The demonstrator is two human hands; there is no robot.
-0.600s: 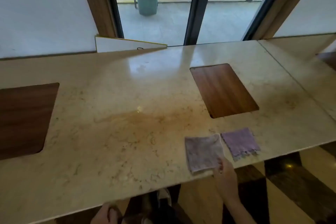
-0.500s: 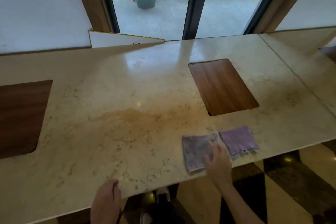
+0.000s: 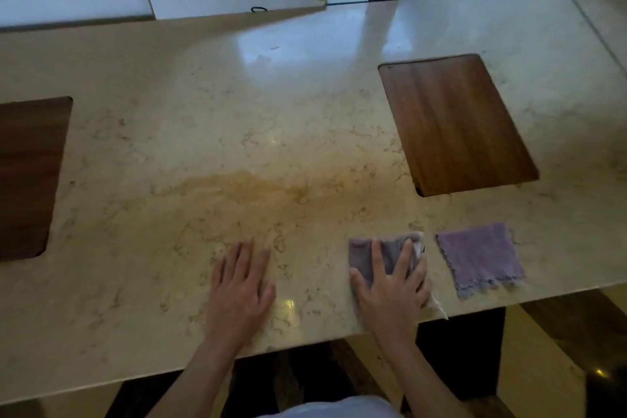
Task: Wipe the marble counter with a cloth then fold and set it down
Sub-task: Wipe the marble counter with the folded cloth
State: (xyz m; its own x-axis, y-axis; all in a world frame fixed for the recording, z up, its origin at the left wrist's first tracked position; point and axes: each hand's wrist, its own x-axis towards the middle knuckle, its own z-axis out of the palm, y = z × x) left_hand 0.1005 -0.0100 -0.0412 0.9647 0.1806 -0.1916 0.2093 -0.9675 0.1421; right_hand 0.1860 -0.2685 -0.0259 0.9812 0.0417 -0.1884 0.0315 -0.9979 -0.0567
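Observation:
A grey-purple cloth [image 3: 364,253] lies on the beige marble counter [image 3: 237,132] near its front edge, right of centre. My right hand [image 3: 393,285] presses flat on top of it with fingers spread, covering most of the cloth. My left hand [image 3: 239,288] rests palm down on the bare marble to the left, fingers apart, holding nothing. A second, lilac cloth [image 3: 480,258] lies flat just right of the first, apart from my hand.
A wooden inset panel [image 3: 454,122] sits in the counter at the right, another wooden inset [image 3: 27,176] at the left edge. A brownish stain [image 3: 258,187] runs across the middle. A white board [image 3: 217,0] leans behind the counter's back edge, with windows beyond.
My right hand has slid from the cloth's front edge onto its top. My left hand came up from below the counter edge and landed flat on the marble. The view tilted down.

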